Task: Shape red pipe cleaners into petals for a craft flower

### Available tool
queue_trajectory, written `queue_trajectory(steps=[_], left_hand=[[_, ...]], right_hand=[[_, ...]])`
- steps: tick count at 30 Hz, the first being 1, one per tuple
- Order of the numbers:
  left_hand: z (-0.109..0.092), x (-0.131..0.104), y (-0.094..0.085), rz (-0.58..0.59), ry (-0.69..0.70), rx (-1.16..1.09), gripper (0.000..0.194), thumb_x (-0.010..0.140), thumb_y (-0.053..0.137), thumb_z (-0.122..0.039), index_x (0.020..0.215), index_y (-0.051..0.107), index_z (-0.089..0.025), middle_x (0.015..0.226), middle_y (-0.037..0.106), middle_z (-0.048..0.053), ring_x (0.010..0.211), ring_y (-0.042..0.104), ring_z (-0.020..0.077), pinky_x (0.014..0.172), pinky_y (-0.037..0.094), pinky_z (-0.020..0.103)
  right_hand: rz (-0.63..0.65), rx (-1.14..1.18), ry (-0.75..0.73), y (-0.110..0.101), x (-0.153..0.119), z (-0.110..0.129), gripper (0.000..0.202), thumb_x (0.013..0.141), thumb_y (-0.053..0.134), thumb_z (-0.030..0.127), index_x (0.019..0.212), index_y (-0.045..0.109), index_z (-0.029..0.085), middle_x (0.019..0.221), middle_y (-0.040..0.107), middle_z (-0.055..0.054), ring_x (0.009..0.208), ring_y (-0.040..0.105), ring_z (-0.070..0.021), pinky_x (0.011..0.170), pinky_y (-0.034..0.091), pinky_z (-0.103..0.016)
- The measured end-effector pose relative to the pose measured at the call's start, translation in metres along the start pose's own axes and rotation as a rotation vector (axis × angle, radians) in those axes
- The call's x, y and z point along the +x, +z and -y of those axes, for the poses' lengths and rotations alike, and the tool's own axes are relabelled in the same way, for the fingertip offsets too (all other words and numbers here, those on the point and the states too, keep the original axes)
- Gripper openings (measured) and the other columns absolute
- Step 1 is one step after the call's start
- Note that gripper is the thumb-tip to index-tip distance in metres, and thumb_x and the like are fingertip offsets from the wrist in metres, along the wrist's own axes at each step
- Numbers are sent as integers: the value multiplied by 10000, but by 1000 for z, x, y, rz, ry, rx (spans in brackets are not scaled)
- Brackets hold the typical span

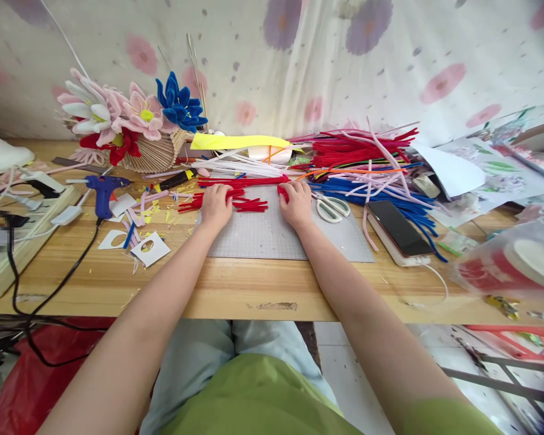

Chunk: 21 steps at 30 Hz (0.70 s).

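Observation:
My left hand is over a pile of short red pipe cleaners on the left part of the grey cutting mat. Its fingers are curled, with red stems at the fingertips. Toward the mat's right side, my right hand has its fingers bent round a small piece of red material. Longer red stems lie crosswise behind and between both hands. Scissors with pale handles rest just right of my right hand.
A blue glue gun, cut white cards and a power strip lie left. Fuzzy flowers stand behind them. Blue pipe cleaners, a phone and a bagged red cup are right.

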<state>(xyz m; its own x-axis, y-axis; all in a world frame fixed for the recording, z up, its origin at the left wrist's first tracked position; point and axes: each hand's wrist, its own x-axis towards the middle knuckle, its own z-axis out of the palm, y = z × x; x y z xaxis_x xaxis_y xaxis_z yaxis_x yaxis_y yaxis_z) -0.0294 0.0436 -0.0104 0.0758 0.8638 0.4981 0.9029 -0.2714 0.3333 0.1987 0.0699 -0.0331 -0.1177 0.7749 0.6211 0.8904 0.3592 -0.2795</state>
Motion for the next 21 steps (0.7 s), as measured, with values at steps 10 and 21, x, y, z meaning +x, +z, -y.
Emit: queue_trajectory(steps=[10,21], left_hand=[[37,2,-13,91,-10,186,53,794,530,-154,822,574,-162,970,561,106,1018,499,270,876,396,397],[29,24,-45,-161,54,197,262,910,339,-277,1015,577,-240,880,650,106,892,577,241,1009,302,475]], right_hand=[[17,-6,1,-4,-1,7,313,790,461,143,1043,646,150,1030,613,-129,1031,454,-279,938,336,-426],[65,-10,-50,-7,6,12,317,826,431,143,1069,635,147,1026,624,-125,1010,472,-269,909,332,-408]])
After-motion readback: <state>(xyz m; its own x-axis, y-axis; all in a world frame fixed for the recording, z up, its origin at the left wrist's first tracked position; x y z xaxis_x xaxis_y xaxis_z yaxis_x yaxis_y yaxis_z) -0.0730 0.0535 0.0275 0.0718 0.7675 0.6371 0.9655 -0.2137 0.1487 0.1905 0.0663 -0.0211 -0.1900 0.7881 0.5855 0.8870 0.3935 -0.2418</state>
